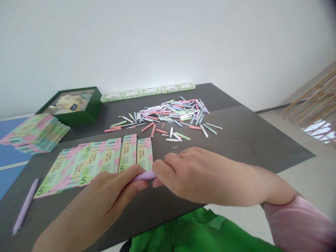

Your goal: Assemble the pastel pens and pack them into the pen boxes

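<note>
We show a lilac pen (144, 175) over the table (252, 140), near the printed cards (105, 164), with the left hand (91, 206) and right hand (196, 175) closed narrowly around it. It appears light, stiff and slippery, and is probably best held by the barrel.

Here on the table (244, 140), printed cards (91, 164) run in a row front left, a loose pen (25, 206) just left of them. A heap of pen parts (173, 117) sits behind, small boxes (147, 91) line the far edge, and an open box (73, 105) and stacked cards (34, 133) are far left. My left hand (110, 196) and right hand (199, 175) meet on a pen barrel (144, 176), right in front of the row.
</note>
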A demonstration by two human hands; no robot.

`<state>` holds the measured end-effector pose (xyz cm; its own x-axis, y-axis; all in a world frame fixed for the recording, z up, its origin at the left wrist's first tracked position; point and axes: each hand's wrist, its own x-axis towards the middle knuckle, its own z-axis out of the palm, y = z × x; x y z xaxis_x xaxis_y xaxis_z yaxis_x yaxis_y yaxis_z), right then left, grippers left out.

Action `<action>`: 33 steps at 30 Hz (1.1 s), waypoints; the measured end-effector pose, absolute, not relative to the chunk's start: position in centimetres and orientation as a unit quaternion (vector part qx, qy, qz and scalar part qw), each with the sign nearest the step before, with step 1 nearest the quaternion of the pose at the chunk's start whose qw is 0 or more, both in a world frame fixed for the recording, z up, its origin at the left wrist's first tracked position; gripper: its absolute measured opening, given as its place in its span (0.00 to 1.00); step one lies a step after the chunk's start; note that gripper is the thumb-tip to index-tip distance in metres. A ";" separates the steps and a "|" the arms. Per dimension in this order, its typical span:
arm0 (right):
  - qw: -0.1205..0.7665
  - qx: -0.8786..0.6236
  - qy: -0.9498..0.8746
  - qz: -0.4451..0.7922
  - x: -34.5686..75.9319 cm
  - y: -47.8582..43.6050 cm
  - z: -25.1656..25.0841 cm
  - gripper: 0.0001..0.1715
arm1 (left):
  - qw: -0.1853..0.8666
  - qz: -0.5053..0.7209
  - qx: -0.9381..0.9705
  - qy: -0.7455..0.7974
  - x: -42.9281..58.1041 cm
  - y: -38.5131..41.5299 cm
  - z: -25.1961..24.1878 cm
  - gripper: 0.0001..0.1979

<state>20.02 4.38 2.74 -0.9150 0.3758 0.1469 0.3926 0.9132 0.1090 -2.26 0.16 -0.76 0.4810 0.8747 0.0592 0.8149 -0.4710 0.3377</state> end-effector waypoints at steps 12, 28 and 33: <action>0.097 -0.224 -0.963 0.115 20.2 6.4 1.9 0.23 | 0.131 0.107 0.840 0.515 -1.9 -0.1 -1.7 0.19; 0.020 -0.245 -0.966 0.073 20.1 7.9 1.4 0.25 | 0.091 0.020 0.784 0.614 -1.5 -0.2 -2.4 0.23; 0.038 -0.209 -0.977 0.011 21.0 6.4 2.2 0.26 | 0.231 0.056 0.764 0.600 -2.1 -0.4 -2.3 0.18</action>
